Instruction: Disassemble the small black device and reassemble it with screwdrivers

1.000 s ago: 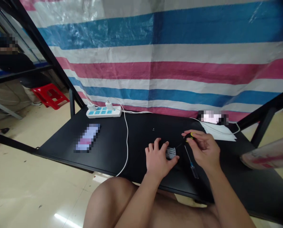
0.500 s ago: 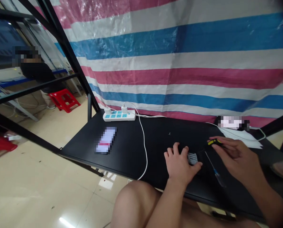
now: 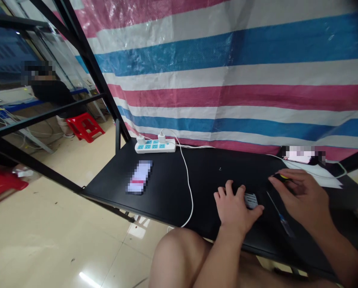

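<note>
My left hand [image 3: 235,209] lies spread over a small black device [image 3: 241,192] on the black table, holding it down. A white barcode-style label [image 3: 251,201] shows beside my thumb. My right hand [image 3: 301,196] is curled around a small black-and-yellow tool [image 3: 282,177], mostly hidden by my fingers. Just below that hand, a thin screwdriver with a blue-marked clear handle [image 3: 282,221] lies on the tabletop, not touched by either hand.
A white power strip [image 3: 155,146] with plugged-in chargers stands at the back. Its white cable [image 3: 188,188] runs to the front edge. A blurred flat item [image 3: 139,177] lies left. White paper [image 3: 317,174] and a blurred item [image 3: 301,155] lie back right, before a striped tarp.
My right hand has lowered toward the table, closing further around the black-and-yellow tool. The whole view has shifted as my head turned left. My left hand stays on the device.
</note>
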`<state>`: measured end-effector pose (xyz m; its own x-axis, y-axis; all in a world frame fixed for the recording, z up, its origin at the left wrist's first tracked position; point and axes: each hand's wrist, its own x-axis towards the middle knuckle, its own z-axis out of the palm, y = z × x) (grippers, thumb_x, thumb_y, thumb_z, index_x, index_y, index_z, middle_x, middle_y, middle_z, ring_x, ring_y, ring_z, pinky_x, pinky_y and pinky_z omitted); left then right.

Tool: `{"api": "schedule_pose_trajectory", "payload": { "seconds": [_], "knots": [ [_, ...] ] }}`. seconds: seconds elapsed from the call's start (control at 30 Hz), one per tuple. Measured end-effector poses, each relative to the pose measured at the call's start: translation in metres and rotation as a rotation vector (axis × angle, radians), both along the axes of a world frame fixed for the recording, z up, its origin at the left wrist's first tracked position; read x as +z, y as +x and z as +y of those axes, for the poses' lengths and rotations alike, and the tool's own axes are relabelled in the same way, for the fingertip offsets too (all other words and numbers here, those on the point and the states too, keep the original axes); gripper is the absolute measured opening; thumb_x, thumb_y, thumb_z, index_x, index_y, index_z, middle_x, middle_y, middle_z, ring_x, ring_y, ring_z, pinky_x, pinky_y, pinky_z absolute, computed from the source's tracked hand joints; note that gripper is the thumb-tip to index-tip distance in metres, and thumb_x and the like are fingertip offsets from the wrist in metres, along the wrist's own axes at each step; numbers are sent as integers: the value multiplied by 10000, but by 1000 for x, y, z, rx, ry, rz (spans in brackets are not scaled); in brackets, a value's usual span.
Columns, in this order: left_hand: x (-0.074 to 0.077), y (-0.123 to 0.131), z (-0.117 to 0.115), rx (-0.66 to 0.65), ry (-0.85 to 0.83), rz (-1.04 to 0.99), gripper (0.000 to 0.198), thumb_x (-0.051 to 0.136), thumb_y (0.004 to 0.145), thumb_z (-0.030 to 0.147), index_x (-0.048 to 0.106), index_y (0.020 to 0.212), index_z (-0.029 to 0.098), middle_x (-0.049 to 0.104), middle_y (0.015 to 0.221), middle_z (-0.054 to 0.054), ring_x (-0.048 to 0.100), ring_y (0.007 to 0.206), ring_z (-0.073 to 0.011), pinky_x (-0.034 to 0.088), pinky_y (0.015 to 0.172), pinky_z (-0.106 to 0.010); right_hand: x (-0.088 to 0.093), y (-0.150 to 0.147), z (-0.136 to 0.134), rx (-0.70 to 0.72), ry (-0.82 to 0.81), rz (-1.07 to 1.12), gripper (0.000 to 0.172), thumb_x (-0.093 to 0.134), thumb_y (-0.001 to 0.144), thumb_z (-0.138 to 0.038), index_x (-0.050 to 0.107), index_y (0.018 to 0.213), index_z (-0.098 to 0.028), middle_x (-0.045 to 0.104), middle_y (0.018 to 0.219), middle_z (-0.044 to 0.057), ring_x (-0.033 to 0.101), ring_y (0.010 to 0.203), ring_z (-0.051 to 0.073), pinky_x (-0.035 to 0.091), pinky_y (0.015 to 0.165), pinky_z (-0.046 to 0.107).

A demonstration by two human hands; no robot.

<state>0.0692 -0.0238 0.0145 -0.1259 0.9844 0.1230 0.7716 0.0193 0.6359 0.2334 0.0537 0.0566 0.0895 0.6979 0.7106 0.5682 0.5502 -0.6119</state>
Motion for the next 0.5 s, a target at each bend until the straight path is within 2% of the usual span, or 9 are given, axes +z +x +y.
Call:
{"api": "schedule_pose_trajectory", "payload": {
  "seconds": [0.1, 0.17, 0.23, 0.3, 0.37, 0.43, 0.5],
  "knots": [
    [1, 0, 0, -2, 0, 11, 781, 644, 827, 828, 602, 1477, 397, 458, 1625, -14, 495, 1298, -364, 445, 1100, -576, 19, -11, -6, 82, 103, 79, 217, 812, 857, -373, 691, 996, -260, 752, 1077, 119, 782, 840, 243, 632, 738, 410],
    [2, -1, -1, 3, 3, 20, 769, 659, 830, 808, 604, 1475, 393, 475, 1610, -14, 504, 1283, -357, 455, 1083, -561, 37, -19, -7, 122, 186, 126, 209, 781, 885, -302, 670, 1054, -248, 729, 1119, 118, 769, 827, 212, 618, 762, 388],
    [2, 0, -1, 13, 5, 31, 745, 672, 838, 786, 611, 1468, 393, 478, 1605, -13, 511, 1278, -351, 458, 1073, -556, 54, -29, -2, 164, 185, 89, 75, 669, 963, -302, 652, 931, -236, 719, 1059, 100, 725, 856, 194, 586, 781, 366],
    [2, 0, 0, 16, 6, 46, 742, 683, 838, 775, 610, 1470, 394, 472, 1610, -12, 511, 1283, -349, 454, 1073, -555, 66, -43, 10, 157, 24, -129, 74, 620, 968, -268, 674, 998, -227, 735, 970, 74, 701, 856, 198, 559, 797, 353],
    [2, 1, 0, 11, 10, 54, 743, 686, 839, 770, 609, 1473, 391, 467, 1616, -16, 508, 1288, -349, 454, 1070, -550, 70, -60, 27, 201, -217, -435, 195, 643, 933, -244, 691, 1122, -242, 765, 956, 40, 721, 826, 198, 553, 805, 342],
    [2, 2, 0, 12, 16, 56, 742, 694, 836, 763, 615, 1469, 383, 470, 1614, -19, 511, 1283, -347, 456, 1070, -545, 66, -78, 45, 250, -383, -792, 246, 623, 945, -252, 736, 1161, -286, 792, 1132, 35, 750, 993, 235, 552, 856, 339],
    [3, 2, 0, 20, 18, 55, 740, 709, 829, 751, 624, 1460, 375, 483, 1603, -19, 520, 1271, -343, 457, 1070, -543, 56, -93, 60, 263, -477, -1101, 320, 556, 990, -258, 745, 1241, -320, 753, 1314, 49, 754, 1072, 262, 558, 859, 349]
  ]
}}
